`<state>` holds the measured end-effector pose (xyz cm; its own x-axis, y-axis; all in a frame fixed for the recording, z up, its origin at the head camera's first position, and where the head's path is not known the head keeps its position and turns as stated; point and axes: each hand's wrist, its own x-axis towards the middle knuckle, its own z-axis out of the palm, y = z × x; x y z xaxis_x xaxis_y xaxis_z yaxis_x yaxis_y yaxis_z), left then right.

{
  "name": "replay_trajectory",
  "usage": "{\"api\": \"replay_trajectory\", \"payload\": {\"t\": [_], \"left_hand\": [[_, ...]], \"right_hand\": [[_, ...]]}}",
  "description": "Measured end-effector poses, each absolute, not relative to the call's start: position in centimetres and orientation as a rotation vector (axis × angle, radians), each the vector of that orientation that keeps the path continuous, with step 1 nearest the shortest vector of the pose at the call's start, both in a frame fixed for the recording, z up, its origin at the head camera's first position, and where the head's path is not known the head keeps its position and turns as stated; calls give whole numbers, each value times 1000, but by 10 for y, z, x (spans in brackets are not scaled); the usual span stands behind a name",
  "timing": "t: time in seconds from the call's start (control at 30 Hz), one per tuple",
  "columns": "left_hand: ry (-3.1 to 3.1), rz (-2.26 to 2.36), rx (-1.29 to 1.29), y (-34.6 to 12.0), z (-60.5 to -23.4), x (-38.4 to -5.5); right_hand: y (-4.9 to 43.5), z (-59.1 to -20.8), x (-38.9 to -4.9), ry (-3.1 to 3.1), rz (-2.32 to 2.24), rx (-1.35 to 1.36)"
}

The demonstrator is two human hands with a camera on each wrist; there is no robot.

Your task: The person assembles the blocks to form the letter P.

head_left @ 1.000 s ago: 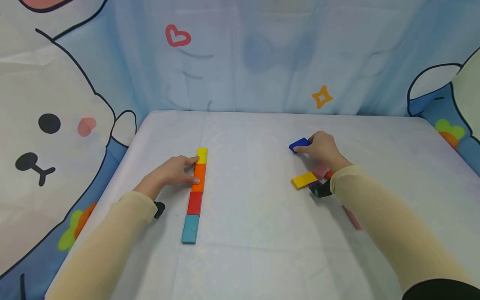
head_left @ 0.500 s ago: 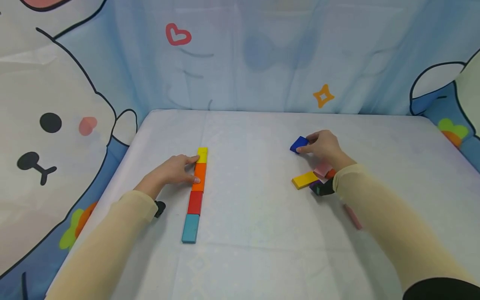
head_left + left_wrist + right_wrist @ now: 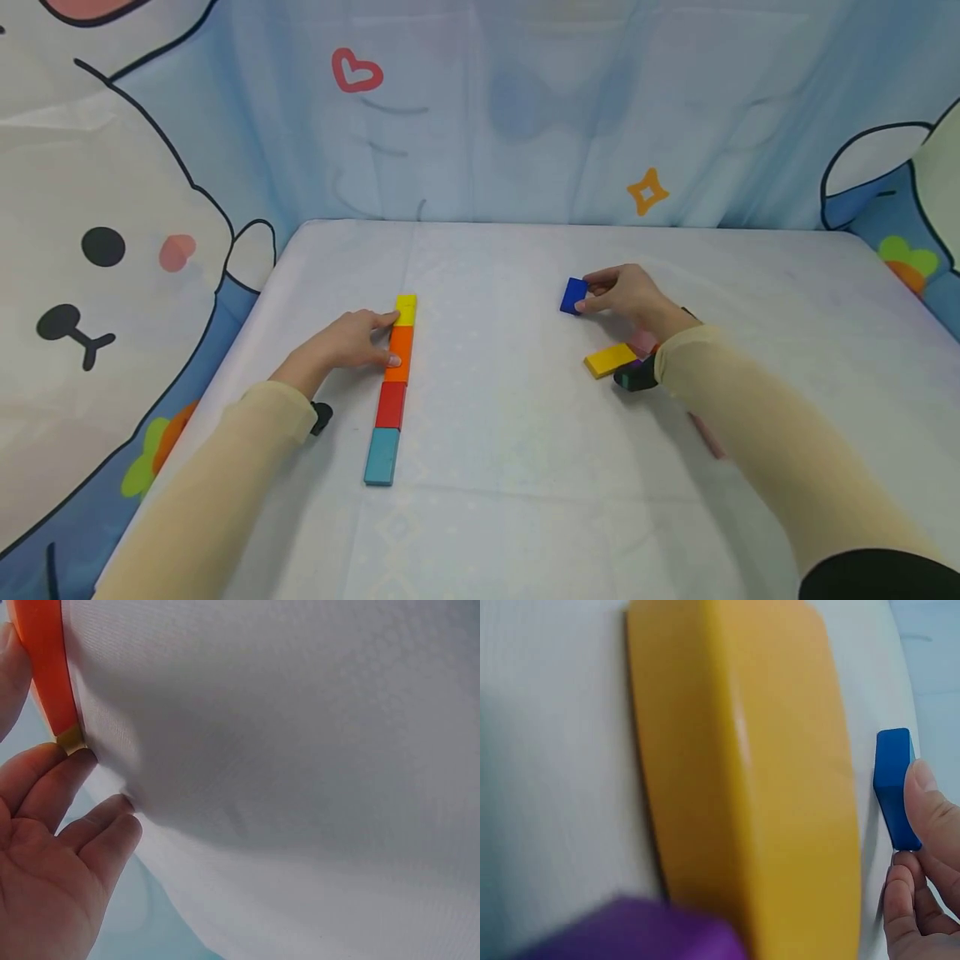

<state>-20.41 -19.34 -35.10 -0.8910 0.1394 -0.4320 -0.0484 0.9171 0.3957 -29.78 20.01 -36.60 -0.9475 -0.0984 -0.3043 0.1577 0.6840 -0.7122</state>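
A row of blocks runs up the left part of the table: a teal block (image 3: 381, 458) nearest, then a red block (image 3: 390, 405), an orange block (image 3: 399, 342) and a yellow block (image 3: 407, 308) at the far end. My left hand (image 3: 347, 343) rests against the row from the left, thumb on the orange block and fingertips at the yellow one. In the left wrist view its fingers (image 3: 56, 784) look extended, not wrapped round anything. My right hand (image 3: 628, 293) pinches a blue block (image 3: 573, 296) between thumb and fingers; the right wrist view shows this blue block (image 3: 895, 787) from its side.
Near the right wrist lie a loose yellow block (image 3: 609, 360), a pink block (image 3: 642, 342) and a purple block (image 3: 637, 934). Another pinkish block (image 3: 707, 436) lies partly behind the right sleeve. A light blue cartoon curtain (image 3: 517, 117) hangs behind the white table (image 3: 495, 417).
My right hand has moved a little left with the blue block, which has turned to stand more lengthwise. My left hand and the row have stayed put.
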Motion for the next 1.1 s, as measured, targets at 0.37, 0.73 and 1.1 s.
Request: {"api": "replay_trajectory", "payload": {"t": [0.37, 0.73, 1.1], "left_hand": [[2617, 556, 59, -194, -352, -204], [2612, 569, 51, -194, -350, -203], [2608, 568, 55, -194, -352, -205]], "right_hand": [[174, -363, -299, 2543, -1133, 72], [158, -362, -299, 2533, -1141, 12], [146, -360, -297, 2533, -1129, -1]]}}
